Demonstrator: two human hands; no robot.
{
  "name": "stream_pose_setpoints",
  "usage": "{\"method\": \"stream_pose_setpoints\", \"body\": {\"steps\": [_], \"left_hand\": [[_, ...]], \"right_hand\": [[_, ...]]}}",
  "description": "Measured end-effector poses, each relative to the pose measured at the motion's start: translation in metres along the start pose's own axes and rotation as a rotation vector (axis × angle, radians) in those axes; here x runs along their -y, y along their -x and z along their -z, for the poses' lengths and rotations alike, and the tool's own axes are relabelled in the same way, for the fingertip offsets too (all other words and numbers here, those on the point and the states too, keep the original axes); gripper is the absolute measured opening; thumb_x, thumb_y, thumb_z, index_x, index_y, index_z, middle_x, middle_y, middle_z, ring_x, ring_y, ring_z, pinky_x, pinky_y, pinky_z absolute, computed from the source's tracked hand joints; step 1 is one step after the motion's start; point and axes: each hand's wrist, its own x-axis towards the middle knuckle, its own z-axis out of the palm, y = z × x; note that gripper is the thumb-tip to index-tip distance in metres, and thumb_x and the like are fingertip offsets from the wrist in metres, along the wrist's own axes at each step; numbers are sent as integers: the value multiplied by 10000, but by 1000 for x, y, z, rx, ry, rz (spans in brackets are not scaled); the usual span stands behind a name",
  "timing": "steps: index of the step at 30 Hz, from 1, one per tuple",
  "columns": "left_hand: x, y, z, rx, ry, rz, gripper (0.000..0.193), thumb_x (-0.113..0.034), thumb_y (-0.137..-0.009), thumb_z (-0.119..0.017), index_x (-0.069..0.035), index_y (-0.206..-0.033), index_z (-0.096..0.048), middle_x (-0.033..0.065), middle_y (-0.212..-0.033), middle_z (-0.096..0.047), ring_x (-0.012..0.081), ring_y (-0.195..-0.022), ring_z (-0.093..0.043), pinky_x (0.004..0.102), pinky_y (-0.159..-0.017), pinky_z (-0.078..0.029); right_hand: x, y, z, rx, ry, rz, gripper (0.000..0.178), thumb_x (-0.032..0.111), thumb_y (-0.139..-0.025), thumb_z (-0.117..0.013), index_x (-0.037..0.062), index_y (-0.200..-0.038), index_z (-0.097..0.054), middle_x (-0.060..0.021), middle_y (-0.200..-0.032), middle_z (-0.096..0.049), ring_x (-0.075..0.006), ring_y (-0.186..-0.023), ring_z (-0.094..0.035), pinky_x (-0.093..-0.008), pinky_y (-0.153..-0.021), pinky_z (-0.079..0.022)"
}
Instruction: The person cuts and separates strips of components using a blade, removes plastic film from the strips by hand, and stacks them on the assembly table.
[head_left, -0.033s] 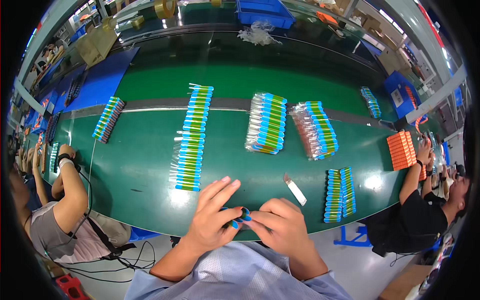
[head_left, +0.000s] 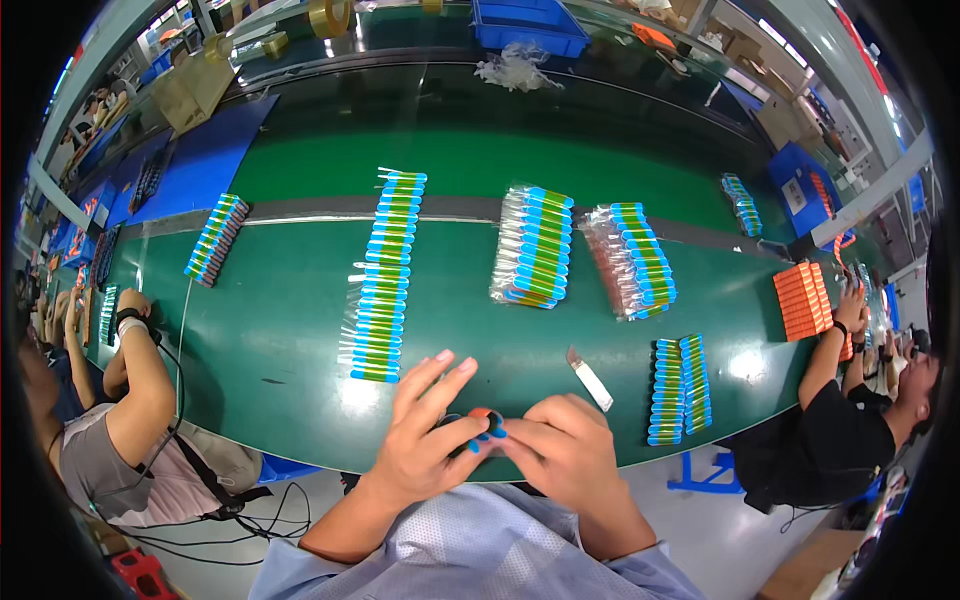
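Note:
Close to the table's front edge, my left hand [head_left: 422, 430] pinches a small blue-edged piece [head_left: 495, 425] with a dark middle and a bit of orange between thumb and fingers. Its index and middle fingers stretch upward. My right hand [head_left: 565, 445] has its thumb and fingertips closed on the same piece from the other side. Fingers cover most of it, so its full shape is hidden. A utility knife [head_left: 590, 384] with a white handle lies on the green table just beyond my right hand. Beyond my left hand runs a long row of blue-and-green packs [head_left: 384, 290] in clear wrap.
Two stacks of similar wrapped packs [head_left: 545, 245] [head_left: 645, 260] stand mid-table. Two short rows [head_left: 668, 392] lie right, another stack [head_left: 216, 240] left. Co-workers sit at both sides; orange packs [head_left: 803, 302] lie beside the right one. A blue bin [head_left: 530, 30] and crumpled plastic [head_left: 517, 68] are at the back.
The small piece has turned slightly between my fingers, and more of its orange part shows. My left fingertips have shifted a little to the left.

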Motion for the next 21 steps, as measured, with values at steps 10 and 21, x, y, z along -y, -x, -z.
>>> {"method": "stream_pose_setpoints", "body": {"steps": [10,21], "left_hand": [[-16,-23,20,95,-154,-102,416,-237,-744,-822,-136,-1132,-711,63,-1318,-665,299,-1290,-566,540,-1177,-249],[-4,-43,27,481,-96,-88,203,-59,-774,-752,-89,-970,-709,8,-1012,-718,207,-1015,-687,484,-1089,-473]], "right_hand": [[-11,-9,19,-19,340,309,200,134,-765,-731,81,-957,-729,6,-816,-565,-165,-687,-556,-321,-628,-410],[-8,-11,17,-2,340,395,79,109,-781,-761,106,-811,-688,14,-714,-470,-147,-633,-471,-316,-599,-346]]}}
